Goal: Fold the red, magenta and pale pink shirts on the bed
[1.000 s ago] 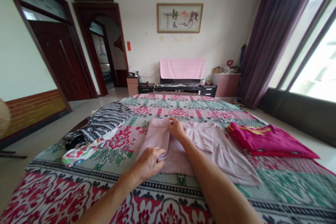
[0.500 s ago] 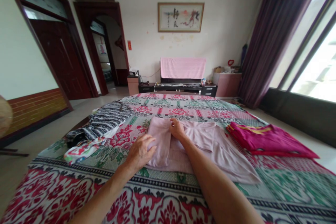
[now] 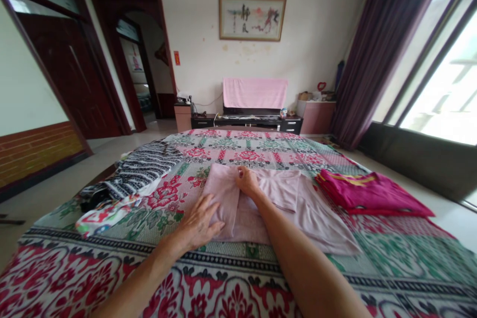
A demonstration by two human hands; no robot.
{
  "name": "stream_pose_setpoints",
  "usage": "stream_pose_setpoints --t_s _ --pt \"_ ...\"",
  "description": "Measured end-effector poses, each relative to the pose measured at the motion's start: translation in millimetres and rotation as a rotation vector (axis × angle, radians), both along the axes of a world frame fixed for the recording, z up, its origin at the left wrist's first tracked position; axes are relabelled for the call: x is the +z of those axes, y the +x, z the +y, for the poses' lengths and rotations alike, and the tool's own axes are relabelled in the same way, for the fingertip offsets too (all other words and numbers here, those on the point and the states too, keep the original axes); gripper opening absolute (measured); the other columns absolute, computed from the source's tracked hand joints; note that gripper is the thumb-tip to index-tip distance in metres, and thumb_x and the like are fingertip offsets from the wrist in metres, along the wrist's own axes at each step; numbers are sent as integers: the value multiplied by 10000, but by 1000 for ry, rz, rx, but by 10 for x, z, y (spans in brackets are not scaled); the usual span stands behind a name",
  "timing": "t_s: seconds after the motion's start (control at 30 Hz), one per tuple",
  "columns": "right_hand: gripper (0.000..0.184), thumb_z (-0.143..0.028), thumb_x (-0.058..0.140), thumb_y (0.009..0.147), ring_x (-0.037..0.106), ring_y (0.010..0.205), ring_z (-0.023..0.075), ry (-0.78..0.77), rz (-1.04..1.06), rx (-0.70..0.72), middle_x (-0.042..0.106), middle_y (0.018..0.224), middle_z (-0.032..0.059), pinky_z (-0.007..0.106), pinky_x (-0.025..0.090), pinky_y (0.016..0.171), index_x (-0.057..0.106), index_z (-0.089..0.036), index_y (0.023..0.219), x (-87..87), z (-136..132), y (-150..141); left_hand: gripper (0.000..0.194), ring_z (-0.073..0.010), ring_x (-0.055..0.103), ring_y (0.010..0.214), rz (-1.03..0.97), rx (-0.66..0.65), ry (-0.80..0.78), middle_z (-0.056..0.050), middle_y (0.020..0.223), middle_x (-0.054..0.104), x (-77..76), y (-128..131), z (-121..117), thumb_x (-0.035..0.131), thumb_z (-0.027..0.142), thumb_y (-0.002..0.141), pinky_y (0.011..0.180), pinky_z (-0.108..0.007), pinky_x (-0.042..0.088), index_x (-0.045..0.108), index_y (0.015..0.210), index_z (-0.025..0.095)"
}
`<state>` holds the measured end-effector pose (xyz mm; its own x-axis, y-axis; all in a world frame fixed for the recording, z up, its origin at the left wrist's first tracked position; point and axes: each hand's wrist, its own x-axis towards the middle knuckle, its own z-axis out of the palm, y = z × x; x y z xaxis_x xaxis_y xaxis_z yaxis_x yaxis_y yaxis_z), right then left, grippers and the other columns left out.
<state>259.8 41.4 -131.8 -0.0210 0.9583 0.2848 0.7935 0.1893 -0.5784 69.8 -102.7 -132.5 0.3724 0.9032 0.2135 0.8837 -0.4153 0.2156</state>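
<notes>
A pale pink garment point(image 3: 276, 186), partly folded, lies on the patterned bed cover point(image 3: 160, 228) in front of me. Its left part is turned over into a flat panel. My left hand point(image 3: 201, 221) rests on the left edge of that panel, fingers spread. At the far edge of the panel, my right hand point(image 3: 248, 181) has its fingers curled together on the cloth; my forearm crosses over the garment. The garment's wide lower end spreads out to the right.
A folded magenta garment point(image 3: 372, 194) with yellow trim lies at the right. To the left are a black-and-white striped garment point(image 3: 145, 166) and a colourful printed cloth point(image 3: 106, 216). Beyond the bed, a pink cloth point(image 3: 255, 92) hangs over a low cabinet point(image 3: 204, 123).
My left hand has moved slightly towards me and flattened on the folded panel. The right hand keeps its place at the far edge. The whole view has shifted a little.
</notes>
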Motion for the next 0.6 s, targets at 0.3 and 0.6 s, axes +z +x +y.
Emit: stream_pose_setpoints --t_s 0.3,0.6 --pt "368 -113 466 824 648 908 179 68 -40 41 717 999 80 239 439 800 635 -172 1145 -11 -5 2 665 -351 173 1449 62 38 -42 -156 1575 223 74 55 -50 535 464 850 1158 -487 267 465 1409 111" --pt "307 -168 510 826 615 971 226 38 -168 11 634 1108 139 272 446 825 664 -167 1092 65 -147 29 631 -312 218 1443 66 25 -191 -114 1555 301 114 66 -82 453 485 884 1151 -506 248 421 1442 192"
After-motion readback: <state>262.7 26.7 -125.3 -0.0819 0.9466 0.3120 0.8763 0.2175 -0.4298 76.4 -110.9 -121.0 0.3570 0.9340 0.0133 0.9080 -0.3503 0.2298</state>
